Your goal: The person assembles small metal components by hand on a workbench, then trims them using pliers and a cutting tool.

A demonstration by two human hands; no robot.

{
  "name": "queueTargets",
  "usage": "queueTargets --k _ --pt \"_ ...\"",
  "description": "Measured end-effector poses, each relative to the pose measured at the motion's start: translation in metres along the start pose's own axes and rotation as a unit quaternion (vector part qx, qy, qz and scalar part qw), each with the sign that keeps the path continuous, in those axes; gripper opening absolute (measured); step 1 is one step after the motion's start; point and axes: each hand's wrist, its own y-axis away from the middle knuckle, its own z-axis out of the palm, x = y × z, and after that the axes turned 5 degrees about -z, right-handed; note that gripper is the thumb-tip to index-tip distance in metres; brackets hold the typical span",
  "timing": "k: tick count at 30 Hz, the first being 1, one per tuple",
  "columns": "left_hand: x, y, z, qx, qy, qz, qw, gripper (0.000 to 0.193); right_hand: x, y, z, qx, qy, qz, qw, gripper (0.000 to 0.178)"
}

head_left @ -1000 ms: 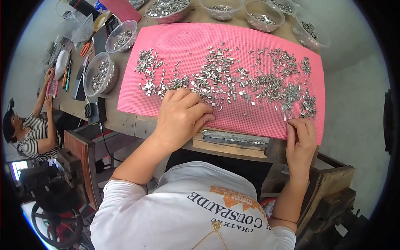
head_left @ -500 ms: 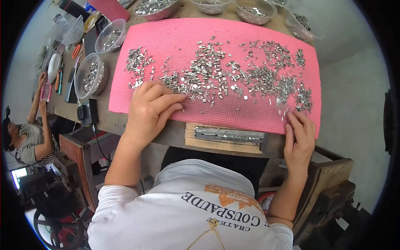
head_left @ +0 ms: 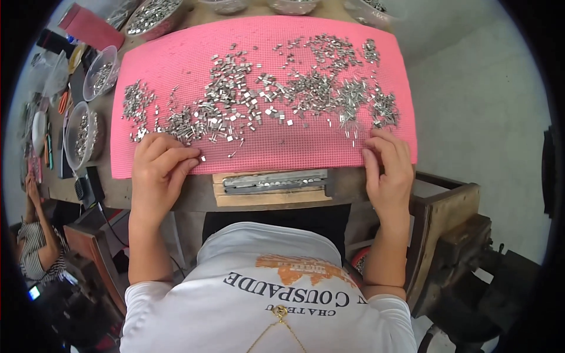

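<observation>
A pink textured mat [head_left: 265, 47] covers the bench, strewn with small silvery metal pieces [head_left: 229, 82], flat squares and short blocks. Thin metal pins [head_left: 351, 103] cluster toward its right side. My left hand [head_left: 158, 170] rests at the mat's near left, thumb and forefinger drawn together beside one tiny shiny piece; whatever lies between the tips is hidden. At the near right edge, my right hand [head_left: 389, 170] has its thumb apart from bent fingers, just right of several loose pins. Between the hands, a wooden block with a grey metal slotted bar [head_left: 273, 183] holds a row of small pieces.
Clear plastic bowls of metal pieces [head_left: 82, 136] stand left of the mat and along its far side. A pink cylinder [head_left: 91, 26] stands at the far left. Another person in a striped top [head_left: 35, 253] works at the left. A wooden drawer frame [head_left: 447, 217] juts out right.
The whole view has swung, so the mat and bowls sit farther left. My right fingers have drawn slightly away from the pins. My left hand stays near the loose piece at the mat's front.
</observation>
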Motion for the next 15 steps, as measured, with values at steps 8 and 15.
queueTargets --k 8,15 --pt "0.002 -0.001 0.006 0.006 -0.007 0.01 1.0 0.017 0.0 0.001 0.001 -0.026 0.003 -0.027 0.999 0.016" --pt "0.01 0.0 0.008 0.025 -0.019 0.004 0.999 0.017 0.004 -0.009 -0.005 -0.055 0.012 -0.052 0.997 0.015"
